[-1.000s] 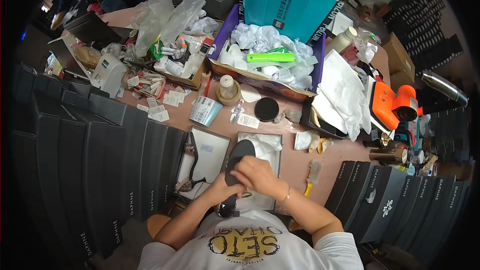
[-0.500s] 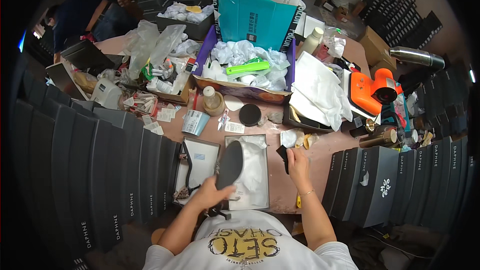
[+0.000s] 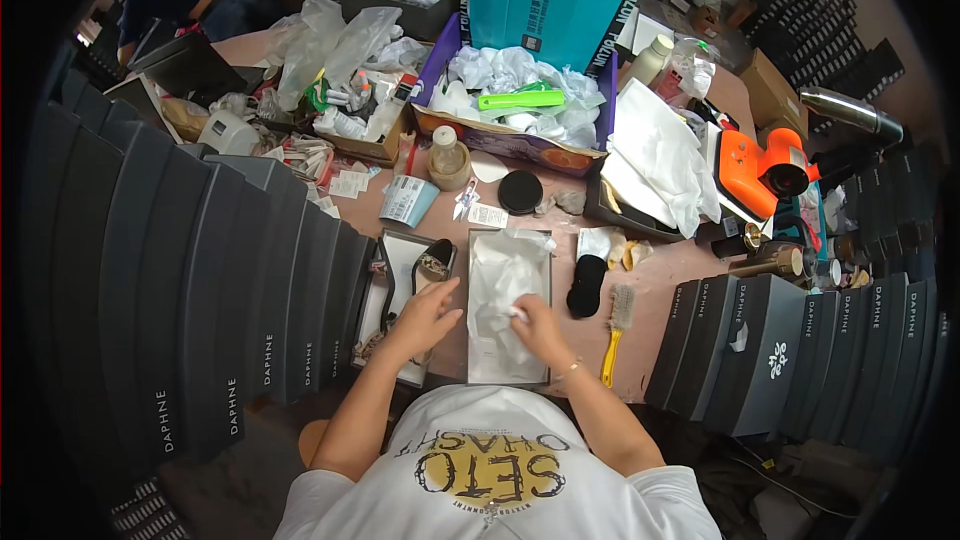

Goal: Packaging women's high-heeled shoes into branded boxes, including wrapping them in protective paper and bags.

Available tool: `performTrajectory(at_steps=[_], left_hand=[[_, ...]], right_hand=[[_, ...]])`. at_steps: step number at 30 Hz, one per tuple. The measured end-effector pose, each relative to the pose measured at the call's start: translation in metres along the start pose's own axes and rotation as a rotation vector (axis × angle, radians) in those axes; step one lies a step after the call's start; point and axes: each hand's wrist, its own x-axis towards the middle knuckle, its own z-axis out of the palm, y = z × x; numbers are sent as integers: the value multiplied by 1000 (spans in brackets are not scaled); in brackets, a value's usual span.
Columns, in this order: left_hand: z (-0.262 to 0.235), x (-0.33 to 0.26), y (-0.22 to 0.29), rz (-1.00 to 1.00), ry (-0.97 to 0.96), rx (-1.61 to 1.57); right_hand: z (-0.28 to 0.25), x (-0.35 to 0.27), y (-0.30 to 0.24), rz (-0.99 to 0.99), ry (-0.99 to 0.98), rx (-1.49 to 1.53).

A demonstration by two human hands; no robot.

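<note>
My left hand [image 3: 425, 320] has its fingers spread and holds nothing, above the right edge of a shallow grey box part [image 3: 408, 372]. In that part lie black sandals [image 3: 434, 262], partly hidden by my hand and forearm. To its right stands an open shoebox [image 3: 510, 377] lined with white tissue paper [image 3: 500, 270]. My right hand [image 3: 541, 330] reaches into this box and pinches a bit of the tissue paper. A black oval pad [image 3: 587, 286] rests on the table to the right, near a brush with a yellow handle [image 3: 612, 335].
Tall stacks of dark shoeboxes [image 3: 250, 280] flank the table on the left, with more boxes [image 3: 760, 350] on the right. Behind are a purple box of crumpled paper [image 3: 440, 120], a bottle [image 3: 449, 162], a blue cup [image 3: 408, 201] and an orange device [image 3: 748, 175]. A person works at the far left.
My left hand has let go of the dark-soled sandal, which now lies in the left box part. My right hand has put down the black pad, moved left and grasped the tissue paper.
</note>
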Motion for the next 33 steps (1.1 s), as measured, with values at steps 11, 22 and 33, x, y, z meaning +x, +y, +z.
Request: performTrajectory(at_steps=[11, 22, 33], left_hand=[[93, 89, 2, 17, -166, -283], [55, 95, 32, -196, -77, -1150], [18, 46, -16, -198, 325, -1175]], right_hand=[[-121, -39, -41, 535, 323, 830], [-97, -12, -40, 407, 63, 964], [-103, 18, -77, 346, 147, 887]])
